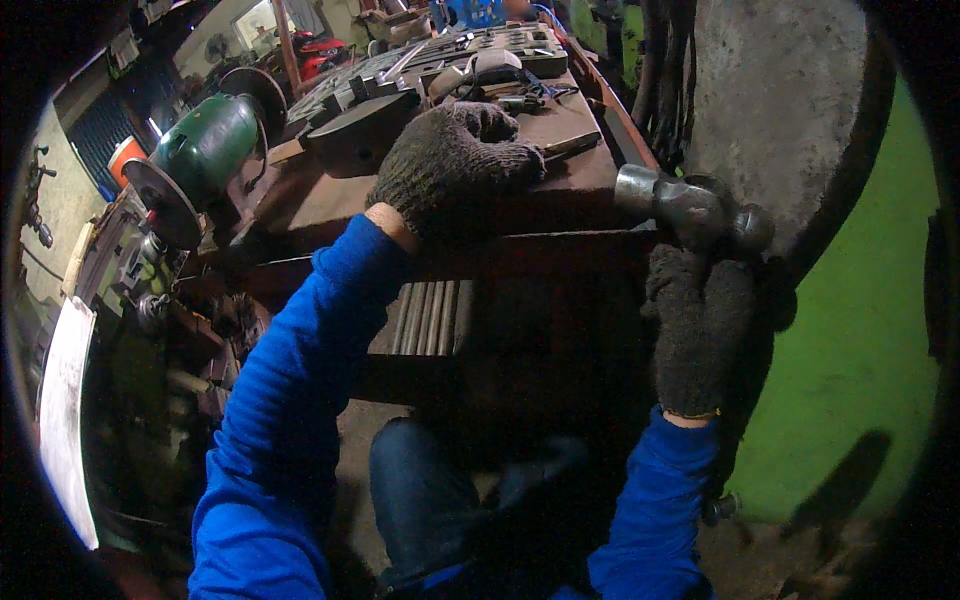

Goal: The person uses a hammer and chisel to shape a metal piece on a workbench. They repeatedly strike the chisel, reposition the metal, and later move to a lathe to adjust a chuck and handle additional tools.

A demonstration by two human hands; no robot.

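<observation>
Off the right corner of the brown bench [585, 182], the dark-gloved right hand [700, 325] clenches a steel ball-peen hammer [692, 212] high, presumably for control; the dark-gloved left hand [450, 165] half-curls, contents unclear.

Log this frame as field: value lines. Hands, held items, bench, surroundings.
left_hand: left hand, dark knit glove, fingers curled over the bench
left_item: thin piece by the fingertips; gripped or lying there, unclear
right_hand: right hand, same glove type, closed around the hammer
right_item: hammer, metal head showing above the fist
bench_top: dark block just left of the left hand; mixed tools behind
left_side: green grinder, two wheels
below_bench: parallel rods
right_side: green panel
</observation>
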